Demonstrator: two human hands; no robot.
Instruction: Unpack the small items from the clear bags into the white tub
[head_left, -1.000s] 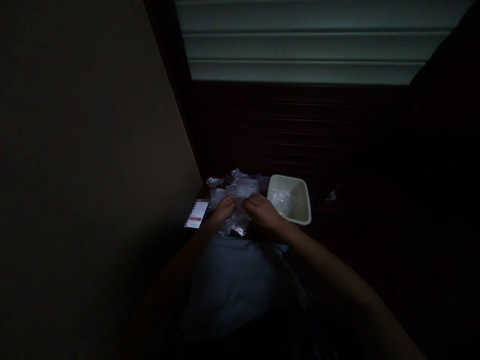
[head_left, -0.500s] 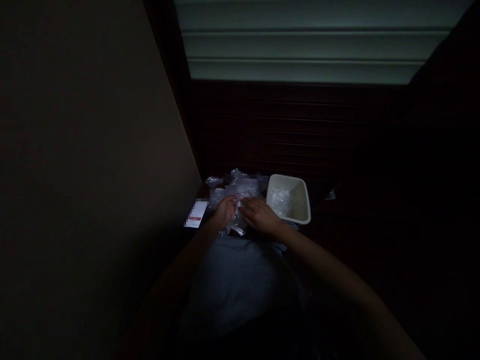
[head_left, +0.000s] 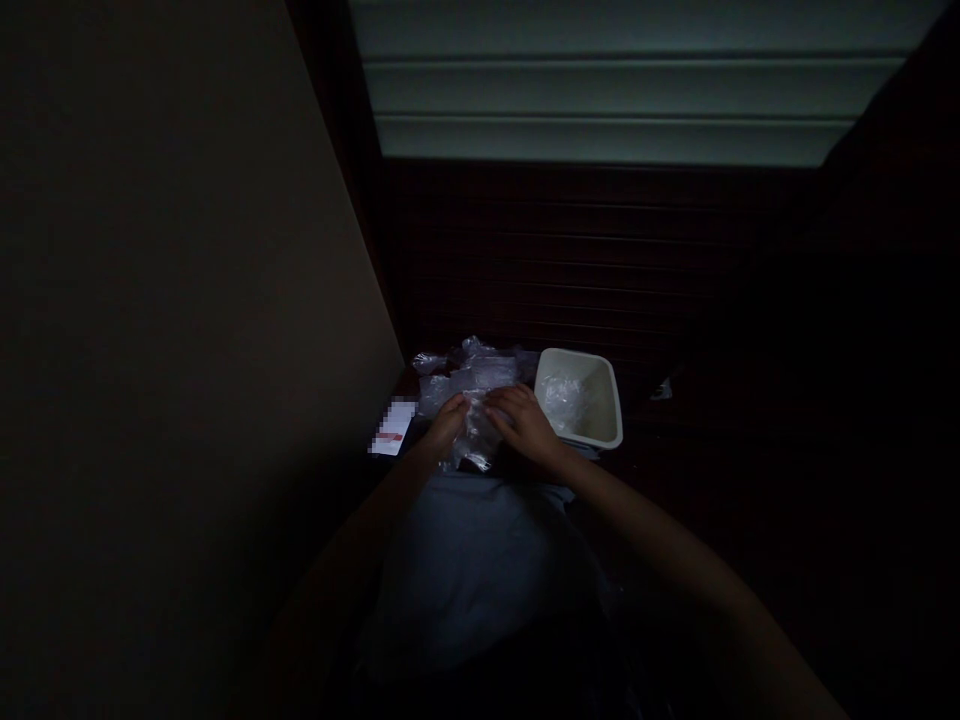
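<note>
My left hand [head_left: 448,422] is closed on the left edge of a clear plastic bag [head_left: 478,432], its thumb on top. On the other side of that bag is my right hand [head_left: 527,428], with its fingers and thumb at the bag's upper right part. The grip of the right fingertips is hard to make out in the dark. Just beyond both hands lies a pile of clear plastic bags [head_left: 491,371], crumpled and overlapping. Close by the right hand stands a cream plastic bin [head_left: 609,420] with crumpled clear plastic [head_left: 562,398] inside.
A phone with a lit screen [head_left: 396,428] lies left of my left hand, near a pale wall [head_left: 225,250]. Behind the pile rises a dark slatted panel [head_left: 555,240]. Grey cloth [head_left: 487,560] covers my lap. A small pale scrap [head_left: 663,389] lies right of the bin.
My hands have moved slightly apart, and more of the bag shows between them. The right hand has shifted a little to the right; the bin and phone are where they were.
</note>
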